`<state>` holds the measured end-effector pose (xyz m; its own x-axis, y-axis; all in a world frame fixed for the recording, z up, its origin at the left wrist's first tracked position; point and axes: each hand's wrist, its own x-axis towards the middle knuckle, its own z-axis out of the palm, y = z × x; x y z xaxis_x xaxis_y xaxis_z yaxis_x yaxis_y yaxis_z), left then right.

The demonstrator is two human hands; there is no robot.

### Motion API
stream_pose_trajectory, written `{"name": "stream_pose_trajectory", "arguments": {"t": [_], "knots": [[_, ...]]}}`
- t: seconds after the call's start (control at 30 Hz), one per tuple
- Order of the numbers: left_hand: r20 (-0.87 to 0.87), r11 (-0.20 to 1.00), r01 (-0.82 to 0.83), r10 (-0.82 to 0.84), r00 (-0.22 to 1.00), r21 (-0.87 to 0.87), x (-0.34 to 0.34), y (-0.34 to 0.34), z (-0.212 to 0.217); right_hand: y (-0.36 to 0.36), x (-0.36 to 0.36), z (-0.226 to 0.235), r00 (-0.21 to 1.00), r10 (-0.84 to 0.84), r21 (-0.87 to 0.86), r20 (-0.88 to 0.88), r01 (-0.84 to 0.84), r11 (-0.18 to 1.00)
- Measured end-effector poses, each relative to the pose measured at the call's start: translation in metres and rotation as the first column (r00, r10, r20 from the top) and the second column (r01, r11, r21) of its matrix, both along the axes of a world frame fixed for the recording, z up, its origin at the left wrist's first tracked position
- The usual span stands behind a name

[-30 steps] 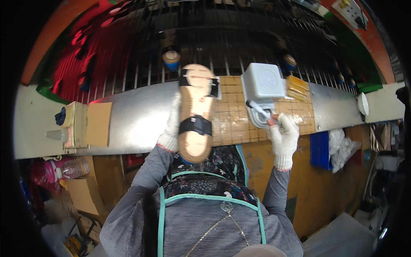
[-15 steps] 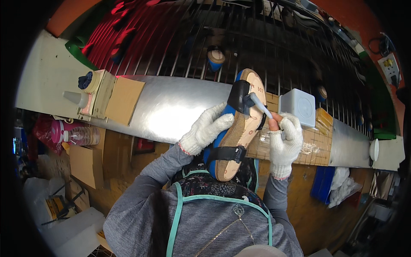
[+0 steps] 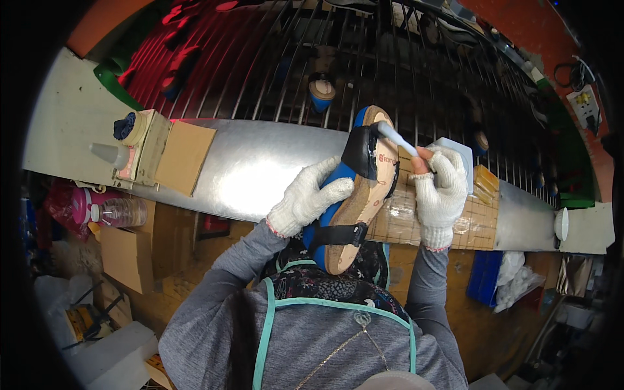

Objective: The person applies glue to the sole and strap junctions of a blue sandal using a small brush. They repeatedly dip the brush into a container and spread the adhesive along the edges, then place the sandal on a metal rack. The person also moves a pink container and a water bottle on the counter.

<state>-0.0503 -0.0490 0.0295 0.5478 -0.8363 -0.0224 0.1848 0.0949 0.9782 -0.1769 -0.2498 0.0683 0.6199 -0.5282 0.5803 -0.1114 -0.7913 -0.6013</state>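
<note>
A sandal stands tilted in front of me, its beige insole facing up, with a brown cork-like edge, blue sides and black straps. My left hand, in a white knitted glove, grips its left side; some of the fingers are behind it. My right hand, in a glove with bare fingertips, is closed on the pale handle of a brush between thumb and forefinger. The brush's tip is at the upper black strap, near the sandal's far end; its bristles cannot be made out clearly.
Behind the metal ledge runs a rack of rods carrying other shoes. A pale square container stands right of the sandal, beside a yellow block on taped cardboard. Cardboard lies left.
My right hand has moved up and slightly right. The brush tip has shifted from the strap's lower edge toward its upper end. My left hand still holds the sandal, which has turned slightly.
</note>
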Motion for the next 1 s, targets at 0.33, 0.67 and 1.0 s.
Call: {"name": "stream_pose_trajectory", "arguments": {"t": [0.33,0.67,1.0], "knots": [[-0.085,0.998,0.056,-0.053,0.995,0.036,0.002,-0.013,0.0,-0.005,-0.025,-0.006,0.995,0.086,-0.048,-0.052,-0.089,0.995],[-0.23,0.997,0.075,-0.064,0.971,0.037,-0.005,-0.021,0.017,-0.011,-0.037,-0.012,0.997,0.05,0.102,-0.051,-0.045,0.994],[-0.251,0.991,-0.038,0.069,0.966,0.128,-0.011,-0.024,0.014,0.011,-0.039,-0.014,0.995,0.001,0.013,-0.098,0.0,1.0]]}}
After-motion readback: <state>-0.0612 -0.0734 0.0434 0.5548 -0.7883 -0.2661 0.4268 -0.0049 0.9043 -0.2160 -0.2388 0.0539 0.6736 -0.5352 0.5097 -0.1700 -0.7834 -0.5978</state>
